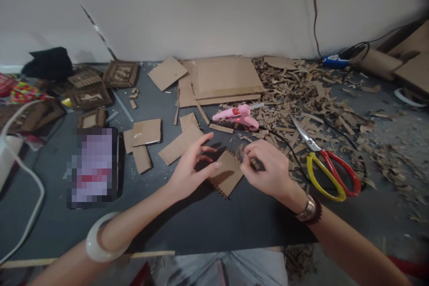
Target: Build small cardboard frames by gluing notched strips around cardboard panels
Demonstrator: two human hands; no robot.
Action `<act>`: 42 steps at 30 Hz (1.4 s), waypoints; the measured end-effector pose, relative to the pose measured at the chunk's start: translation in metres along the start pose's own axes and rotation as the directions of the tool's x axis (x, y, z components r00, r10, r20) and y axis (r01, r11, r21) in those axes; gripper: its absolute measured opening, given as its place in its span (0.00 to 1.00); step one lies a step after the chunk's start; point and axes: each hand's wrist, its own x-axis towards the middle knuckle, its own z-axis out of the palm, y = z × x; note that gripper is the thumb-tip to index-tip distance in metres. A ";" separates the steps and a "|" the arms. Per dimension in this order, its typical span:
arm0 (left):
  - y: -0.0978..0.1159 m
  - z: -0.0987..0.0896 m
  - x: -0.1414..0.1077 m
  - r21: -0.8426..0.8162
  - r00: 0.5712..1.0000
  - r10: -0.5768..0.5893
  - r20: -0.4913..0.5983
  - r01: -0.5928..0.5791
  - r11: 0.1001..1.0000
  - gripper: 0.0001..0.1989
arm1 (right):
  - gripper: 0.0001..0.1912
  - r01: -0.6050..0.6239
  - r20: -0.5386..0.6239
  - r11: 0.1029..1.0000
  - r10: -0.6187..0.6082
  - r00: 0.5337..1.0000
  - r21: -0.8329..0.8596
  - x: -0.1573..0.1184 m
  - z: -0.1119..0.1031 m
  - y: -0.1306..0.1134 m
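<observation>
A small cardboard square (228, 170) with corrugated strips along two of its edges lies on the dark table in front of me. Over its left side my left hand (197, 163) hovers with fingers apart, holding nothing. My right hand (266, 165) is closed in a pinch at the square's upper right edge, on what looks like a thin cardboard strip (240, 153), partly hidden by the fingers. Just behind the hands rests a pink glue gun (239, 115) with a glue stick in its back end. Scissors (323, 161) with one yellow and one red handle lie to the right.
Cardboard sheets (228, 78) are stacked at the back beside a spread of cardboard scraps (295, 89). Cut cardboard pieces (146, 132) and a phone (94, 165) lie to the left. Finished-looking cardboard frames (120, 73) stand at the back left. A white cable (42, 192) runs down the left side.
</observation>
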 end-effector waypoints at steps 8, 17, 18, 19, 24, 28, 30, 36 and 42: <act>0.001 0.000 -0.003 0.105 0.989 0.115 0.088 -0.124 0.987 0.21 | 0.09 0.055 0.080 0.992 -0.064 0.995 0.113 -0.008 0.010 -0.012; 0.008 0.007 0.002 0.135 0.999 0.010 0.031 -0.014 0.991 0.12 | 0.11 -0.025 0.046 0.959 0.040 0.998 -0.281 -0.003 0.005 0.002; 0.008 0.008 0.002 0.124 0.999 0.004 0.032 -0.008 0.992 0.12 | 0.11 -0.034 0.046 0.946 0.052 0.998 -0.322 -0.002 0.004 0.003; 0.008 0.010 0.002 0.116 1.000 -0.002 0.029 -0.001 0.993 0.12 | 0.10 -0.041 0.050 0.933 0.063 0.997 -0.357 -0.001 0.003 0.004; 0.007 0.013 0.003 0.044 0.998 -0.059 0.016 0.059 0.997 0.13 | 0.09 -0.060 0.063 0.884 0.100 0.993 -0.464 0.000 0.003 0.004; 0.004 0.014 0.003 -0.012 0.995 -0.102 0.005 0.102 0.995 0.13 | 0.09 -0.070 0.053 0.866 0.110 0.993 -0.495 -0.001 0.003 0.006; 0.004 0.015 0.003 -0.047 0.992 -0.125 -0.001 0.125 0.991 0.13 | 0.09 -0.071 0.040 0.858 0.105 0.994 -0.508 -0.001 0.002 0.008; 0.006 0.017 0.004 -0.115 0.987 -0.161 -0.002 0.159 0.980 0.14 | 0.09 -0.131 -0.008 0.842 0.149 0.989 -0.524 0.001 -0.002 0.016; 0.006 0.019 0.005 -0.134 0.986 -0.165 0.002 0.164 0.977 0.14 | 0.10 -0.197 -0.044 0.862 0.200 0.979 -0.468 0.007 -0.007 0.019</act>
